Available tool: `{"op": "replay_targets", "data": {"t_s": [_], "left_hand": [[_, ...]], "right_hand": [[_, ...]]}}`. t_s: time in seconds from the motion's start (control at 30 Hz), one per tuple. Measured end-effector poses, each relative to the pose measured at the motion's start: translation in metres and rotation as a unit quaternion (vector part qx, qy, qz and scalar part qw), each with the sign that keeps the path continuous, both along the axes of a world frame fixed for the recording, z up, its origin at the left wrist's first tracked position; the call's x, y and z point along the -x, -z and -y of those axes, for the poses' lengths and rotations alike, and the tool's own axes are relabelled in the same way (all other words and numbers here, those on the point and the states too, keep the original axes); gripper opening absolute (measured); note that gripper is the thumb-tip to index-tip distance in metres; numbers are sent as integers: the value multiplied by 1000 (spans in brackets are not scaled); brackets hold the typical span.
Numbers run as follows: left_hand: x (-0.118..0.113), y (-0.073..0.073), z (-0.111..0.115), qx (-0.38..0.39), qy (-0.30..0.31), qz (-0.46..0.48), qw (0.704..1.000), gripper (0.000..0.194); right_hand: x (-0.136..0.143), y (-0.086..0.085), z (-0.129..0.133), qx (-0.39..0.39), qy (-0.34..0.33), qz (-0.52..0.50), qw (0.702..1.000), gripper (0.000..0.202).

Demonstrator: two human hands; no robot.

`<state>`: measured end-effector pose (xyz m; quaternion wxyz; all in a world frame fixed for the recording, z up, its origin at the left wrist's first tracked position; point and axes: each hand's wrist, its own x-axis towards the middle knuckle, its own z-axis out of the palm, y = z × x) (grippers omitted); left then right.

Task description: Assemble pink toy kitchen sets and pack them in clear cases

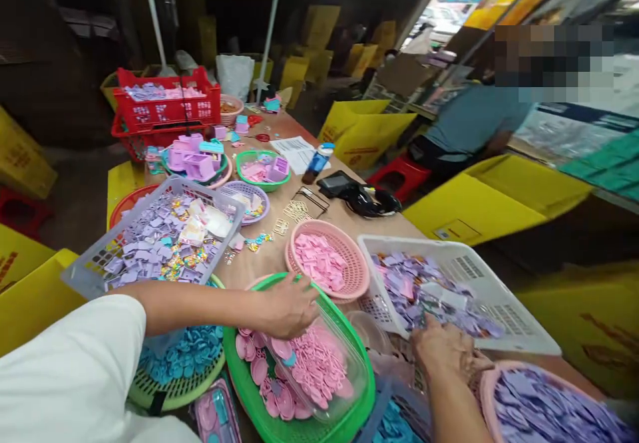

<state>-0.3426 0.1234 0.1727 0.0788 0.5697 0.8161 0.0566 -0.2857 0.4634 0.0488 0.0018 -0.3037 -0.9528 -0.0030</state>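
Starting at far left, a translucent crate point(86, 275) brims with flat lilac pieces, and beyond it 2 red crates point(164, 112) sit stacked. Below, a light-green basket point(202, 388) carries a heap of blue pieces point(184, 360), with the white-sleeved left arm reaching across above it.

Now the left hand point(289, 306): palm down over the bright-green oval basket point(244, 398), fingers loosely bent; whether they grasp anything, I cannot tell. Right under it lie pink spoon-shaped pieces point(284, 403) and a clear plastic box point(339, 346) full of small pink parts point(314, 366). Just behind, a round pink basket point(360, 273) holds flat pink pieces.

Over to the white crate point(539, 336) of purple pieces point(414, 283), where the right hand point(444, 353) is at the near edge, fingers curled inward, their grip hidden. Farther back, a person in a blue shirt point(474, 124) sits; at far right, another pink basket point(489, 396) is piled with purple pieces.
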Motion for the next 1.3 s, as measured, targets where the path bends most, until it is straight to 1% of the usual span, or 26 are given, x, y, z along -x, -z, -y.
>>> {"op": "replay_targets", "data": {"t_s": [0.07,0.1,0.13,0.17,0.2,0.27,0.3,0.33,0.37,0.4,0.43,0.47,0.5,0.53,0.6,0.67,0.77,0.83,0.9,1.0,1.07,1.17,1.23,1.3], "left_hand": [[-22,-11,29,-29,28,24,999,27],[-33,-15,44,-46,39,47,997,27],[-45,-19,59,-65,44,76,994,27],[-57,-22,75,-87,39,108,990,28],[-70,-23,91,-113,22,136,984,30],[-93,-20,126,-153,-34,164,974,30],[-101,-15,143,-178,-60,151,971,26],[-106,-8,157,-207,-62,128,968,26],[-107,1,167,-227,-48,107,967,26],[-104,11,172,-246,-29,94,964,25],[-99,20,170,-264,1,88,960,24],[-95,27,163,-277,34,85,957,25],[-93,31,152,-284,71,85,952,25],[-94,32,139,-288,109,87,947,25],[-103,27,114,-285,176,92,938,25],[-120,20,91,-276,221,98,930,23],[-153,13,61,-252,271,109,923,24],[-179,11,43,-239,300,127,915,24],[-206,8,29,-224,329,153,904,23],[-242,-1,17,-197,381,173,886,21],[-258,-4,14,-182,405,166,881,22],[-267,-2,13,-170,411,152,883,25],[-266,4,13,-170,412,149,883,27],[-259,11,14,-175,408,144,884,29]], "right_hand": [[-4,-15,0,-3,6,-21,1000,47],[-9,-25,3,4,17,-27,999,48],[-15,-39,12,16,28,-31,999,49],[-23,-55,25,34,33,-35,998,50],[-33,-72,45,56,29,-38,997,51],[-52,-105,97,119,-32,-74,990,47],[-63,-118,125,161,-73,-83,981,46],[-74,-128,151,174,-84,-77,978,44],[-87,-133,173,177,-76,-70,979,41],[-102,-135,190,180,-64,-61,980,40],[-121,-135,204,182,-50,-57,980,40],[-144,-135,217,186,-39,-57,980,41],[-170,-134,230,193,-33,-64,979,41],[-198,-135,244,200,-24,-75,977,41],[-257,-138,275,211,-5,-99,973,40],[-310,-142,304,217,14,-122,968,36],[-370,-148,330,212,46,-162,963,31],[-401,-152,336,188,94,-194,958,33],[-431,-157,334,143,159,-223,951,35],[-479,-162,325,51,245,-237,939,30],[-509,-162,319,0,282,-232,931,27],[-541,-160,311,-54,300,-234,923,24],[-553,-158,306,-75,302,-241,919,24],[-558,-159,300,-85,303,-244,917,24]]}}
